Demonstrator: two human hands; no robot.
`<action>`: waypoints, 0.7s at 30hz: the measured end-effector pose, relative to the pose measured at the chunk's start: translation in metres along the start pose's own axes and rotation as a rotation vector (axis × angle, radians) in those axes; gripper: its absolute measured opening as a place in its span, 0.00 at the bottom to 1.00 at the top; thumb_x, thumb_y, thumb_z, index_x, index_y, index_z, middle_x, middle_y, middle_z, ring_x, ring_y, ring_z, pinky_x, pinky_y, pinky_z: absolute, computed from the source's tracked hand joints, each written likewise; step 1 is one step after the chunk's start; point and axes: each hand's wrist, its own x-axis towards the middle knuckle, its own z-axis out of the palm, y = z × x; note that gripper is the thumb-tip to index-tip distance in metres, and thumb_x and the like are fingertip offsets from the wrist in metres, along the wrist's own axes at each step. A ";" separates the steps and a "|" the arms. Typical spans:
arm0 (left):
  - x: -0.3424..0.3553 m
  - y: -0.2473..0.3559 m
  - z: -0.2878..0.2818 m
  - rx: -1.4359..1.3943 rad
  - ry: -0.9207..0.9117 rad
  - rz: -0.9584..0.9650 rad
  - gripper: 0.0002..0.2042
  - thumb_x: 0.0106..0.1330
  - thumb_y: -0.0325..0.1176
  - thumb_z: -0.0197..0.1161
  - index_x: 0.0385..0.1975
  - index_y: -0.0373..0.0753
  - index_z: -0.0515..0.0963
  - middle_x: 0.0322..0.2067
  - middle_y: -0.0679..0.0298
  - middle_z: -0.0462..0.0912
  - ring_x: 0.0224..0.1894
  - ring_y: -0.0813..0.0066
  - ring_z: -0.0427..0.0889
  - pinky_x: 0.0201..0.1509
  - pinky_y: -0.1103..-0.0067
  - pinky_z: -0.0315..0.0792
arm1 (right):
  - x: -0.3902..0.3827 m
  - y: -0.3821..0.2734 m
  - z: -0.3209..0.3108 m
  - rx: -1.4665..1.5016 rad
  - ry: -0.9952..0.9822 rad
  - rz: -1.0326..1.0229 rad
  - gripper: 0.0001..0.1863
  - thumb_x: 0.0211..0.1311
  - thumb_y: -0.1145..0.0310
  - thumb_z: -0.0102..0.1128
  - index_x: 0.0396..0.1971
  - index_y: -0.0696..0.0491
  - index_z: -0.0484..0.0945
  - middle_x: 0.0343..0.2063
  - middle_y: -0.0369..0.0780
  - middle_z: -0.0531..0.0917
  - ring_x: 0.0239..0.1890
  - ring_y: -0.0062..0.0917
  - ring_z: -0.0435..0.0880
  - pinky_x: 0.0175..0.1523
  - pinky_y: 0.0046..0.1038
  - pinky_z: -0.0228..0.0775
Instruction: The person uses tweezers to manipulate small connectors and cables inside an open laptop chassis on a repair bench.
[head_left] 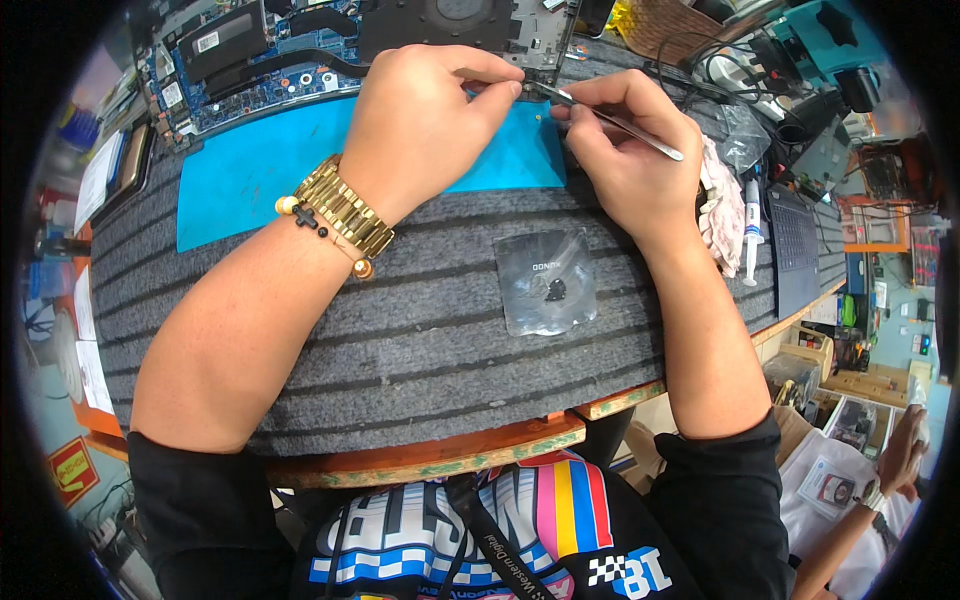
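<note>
An opened laptop base (285, 95) lies at the far side of the table, its blue circuit board and black cooling parts exposed. My left hand (415, 130), with a gold watch and bead bracelet at the wrist, is closed in a pinch by the laptop's near right corner. Whatever sits between that thumb and forefinger is too small to make out. From the right, my right hand (640, 165) grips metal tweezers (637, 134), their tips reaching the left fingertips. Under both hands stretches a light blue sheet (235, 190).
A small clear plastic bag (520, 305) with a dark spot lies on the grey striped mat (430, 345). To the right are a crumpled cloth (722, 215), a syringe (752, 230), a dark laptop (795, 245) and cables. Another person's hand (903, 450) shows at lower right.
</note>
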 end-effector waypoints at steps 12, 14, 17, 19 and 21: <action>0.000 0.003 -0.002 0.001 -0.037 -0.027 0.10 0.72 0.29 0.74 0.48 0.30 0.91 0.38 0.54 0.96 0.39 0.77 0.94 0.43 0.81 0.85 | -0.001 0.000 0.000 0.010 0.004 0.019 0.06 0.70 0.85 0.64 0.45 0.65 0.84 0.41 0.42 0.91 0.46 0.26 0.95 0.52 0.24 0.88; -0.001 0.003 -0.003 -0.001 -0.029 -0.013 0.10 0.73 0.29 0.74 0.48 0.30 0.91 0.39 0.54 0.96 0.39 0.77 0.94 0.43 0.81 0.85 | 0.001 0.002 0.001 -0.006 -0.006 0.007 0.07 0.70 0.85 0.64 0.45 0.65 0.84 0.42 0.42 0.91 0.46 0.26 0.95 0.52 0.24 0.88; 0.000 0.002 -0.002 0.030 -0.024 0.005 0.10 0.73 0.29 0.74 0.48 0.31 0.91 0.38 0.55 0.96 0.38 0.78 0.93 0.42 0.81 0.84 | 0.002 0.005 0.006 0.068 0.105 -0.053 0.06 0.61 0.80 0.74 0.37 0.59 0.85 0.30 0.37 0.92 0.36 0.13 0.91 0.41 0.20 0.84; 0.001 -0.001 0.001 -0.073 0.050 0.024 0.09 0.67 0.31 0.73 0.40 0.34 0.93 0.35 0.52 0.94 0.33 0.62 0.95 0.40 0.73 0.86 | 0.002 0.005 0.006 0.087 0.104 -0.051 0.06 0.61 0.80 0.73 0.37 0.60 0.85 0.30 0.37 0.92 0.36 0.13 0.91 0.41 0.20 0.84; 0.001 -0.002 0.001 -0.066 0.050 0.026 0.09 0.67 0.31 0.72 0.40 0.34 0.93 0.35 0.52 0.94 0.33 0.63 0.95 0.40 0.73 0.86 | 0.002 0.006 0.006 0.085 0.104 -0.055 0.06 0.61 0.80 0.73 0.37 0.60 0.85 0.30 0.37 0.92 0.36 0.14 0.91 0.41 0.20 0.84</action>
